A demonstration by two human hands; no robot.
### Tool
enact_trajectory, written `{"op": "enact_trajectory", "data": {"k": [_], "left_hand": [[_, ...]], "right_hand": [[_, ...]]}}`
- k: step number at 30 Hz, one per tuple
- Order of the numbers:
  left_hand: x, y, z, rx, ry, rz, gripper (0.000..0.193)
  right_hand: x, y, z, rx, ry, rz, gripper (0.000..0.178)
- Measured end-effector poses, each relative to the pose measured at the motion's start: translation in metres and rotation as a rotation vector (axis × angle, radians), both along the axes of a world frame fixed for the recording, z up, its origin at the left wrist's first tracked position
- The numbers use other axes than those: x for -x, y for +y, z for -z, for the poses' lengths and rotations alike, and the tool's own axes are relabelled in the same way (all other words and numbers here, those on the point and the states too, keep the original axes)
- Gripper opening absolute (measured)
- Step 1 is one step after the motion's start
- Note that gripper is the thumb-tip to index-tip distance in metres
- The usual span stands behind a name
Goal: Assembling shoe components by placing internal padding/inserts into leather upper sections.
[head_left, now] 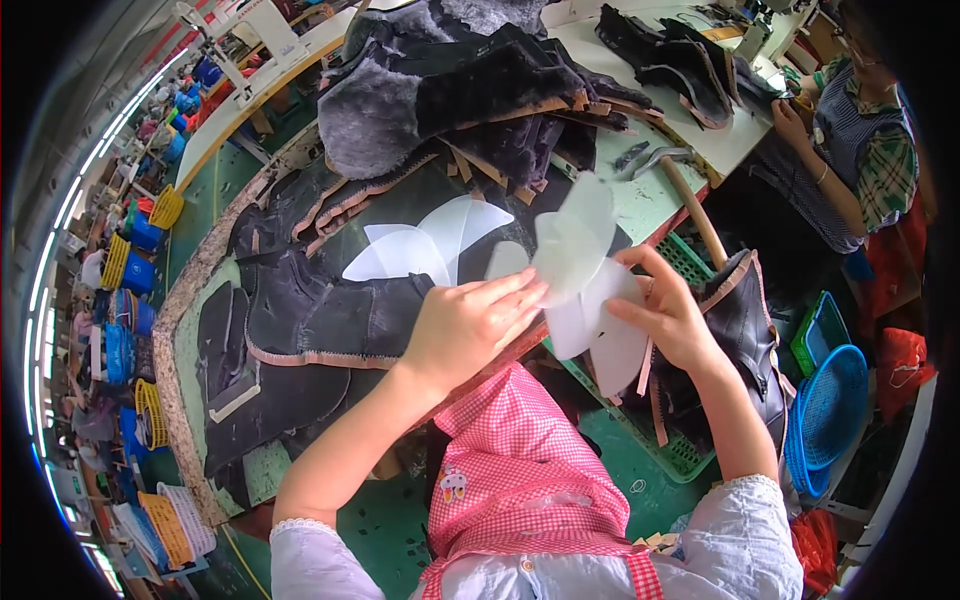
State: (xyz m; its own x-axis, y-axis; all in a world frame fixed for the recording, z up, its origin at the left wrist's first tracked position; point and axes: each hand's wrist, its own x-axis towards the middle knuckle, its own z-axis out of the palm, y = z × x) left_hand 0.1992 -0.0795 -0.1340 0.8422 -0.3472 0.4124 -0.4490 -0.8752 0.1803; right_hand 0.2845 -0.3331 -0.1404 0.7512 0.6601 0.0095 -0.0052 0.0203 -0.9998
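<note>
Between my hands is a fanned bunch of thin, milky-white curved sheets (pixel 577 242), held above the table's front edge. My left hand (pixel 478 322) has its fingers pressed together on the sheets' left side. At the right, my right hand (pixel 665 308) pinches the lower sheets between thumb and fingers. Just beyond my left hand, more white curved sheets (pixel 402 250) lie on dark material. A black boot upper (pixel 320 305) with a stitched tan edge lies left of my left hand. Another black upper (pixel 745 355) is right of my right hand.
Black, fur-lined uppers (pixel 450 95) are heaped at the back of the table. A wooden-handled hammer (pixel 690 205) lies right of the sheets. Green crates (pixel 684 258) and blue baskets (pixel 835 405) stand at the right. A co-worker (pixel 840 150) sits at the far right.
</note>
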Motion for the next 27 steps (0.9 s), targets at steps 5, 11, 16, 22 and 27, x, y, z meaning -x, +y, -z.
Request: {"op": "enact_trajectory", "data": {"k": [5,11,16,22,27], "left_hand": [[0.012,0.000,-0.037,-0.177,-0.026,-0.164,0.061],[0.041,-0.005,-0.053,-0.123,0.336,-0.371,0.093],[0.060,-0.004,-0.061,-0.232,0.374,-0.452,0.102],[0.070,0.035,-0.029,0.712,0.461,-0.303,0.117],[0.083,0.031,-0.018,1.160,0.499,-0.278,0.081]], "right_hand": [[-0.004,0.026,-0.012,0.015,0.103,-0.097,0.033],[0.006,0.040,-0.021,0.039,0.127,-0.165,0.033],[0.024,0.041,-0.018,0.099,0.065,-0.153,0.035],[0.028,0.037,-0.021,-0.079,0.211,0.039,0.036],[0.024,0.045,-0.014,-0.013,0.360,-0.029,0.037]]}}
